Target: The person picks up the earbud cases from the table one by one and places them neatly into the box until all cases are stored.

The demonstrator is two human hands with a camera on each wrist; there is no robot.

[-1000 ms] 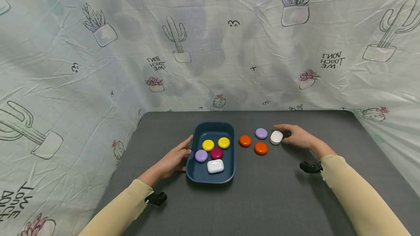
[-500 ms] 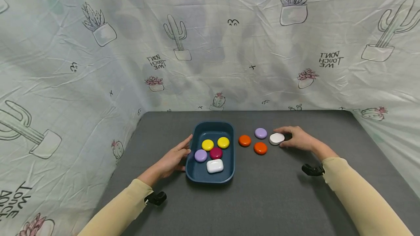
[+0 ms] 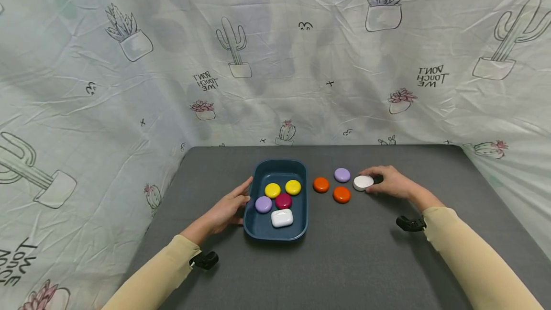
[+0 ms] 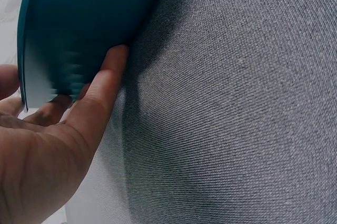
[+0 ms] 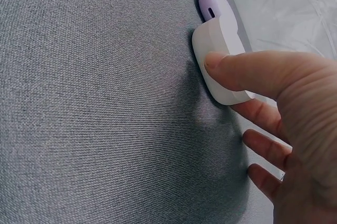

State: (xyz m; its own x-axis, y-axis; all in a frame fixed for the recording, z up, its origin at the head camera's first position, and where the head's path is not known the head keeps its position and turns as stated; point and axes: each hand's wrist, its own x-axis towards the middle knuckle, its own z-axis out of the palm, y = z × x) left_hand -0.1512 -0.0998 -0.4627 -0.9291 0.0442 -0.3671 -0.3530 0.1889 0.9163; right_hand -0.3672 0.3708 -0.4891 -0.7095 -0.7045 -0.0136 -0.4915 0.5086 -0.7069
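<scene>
My left hand (image 3: 224, 209) rests along the outer left side of a dark blue tray (image 3: 248, 226), its fingers spread against the wall. In the left wrist view the thumb (image 4: 108, 76) lies low on the tray's outside (image 4: 95, 18). Inside are two yellow rounded pieces (image 3: 293, 187), a purple one (image 3: 263, 204), a dark red one (image 3: 283, 201) and a white rounded-rectangular case (image 3: 281, 218). To the right, my right hand (image 3: 389, 182) pinches a white rounded piece (image 3: 362, 183) between thumb and fingers; its underside near the table is partly hidden.
Two orange rounded pieces (image 3: 342, 194) and a light purple one (image 3: 342, 175) lie between the tray and my right hand. The purple piece (image 5: 216, 5) shows a small dark slot in the right wrist view. A cactus-print cloth (image 3: 275, 61) hangs behind the grey table (image 3: 327, 262).
The right hand's white piece has shifted slightly right and turned flatter, and the fingers have closed in around it. The left hand and tray have stayed in place.
</scene>
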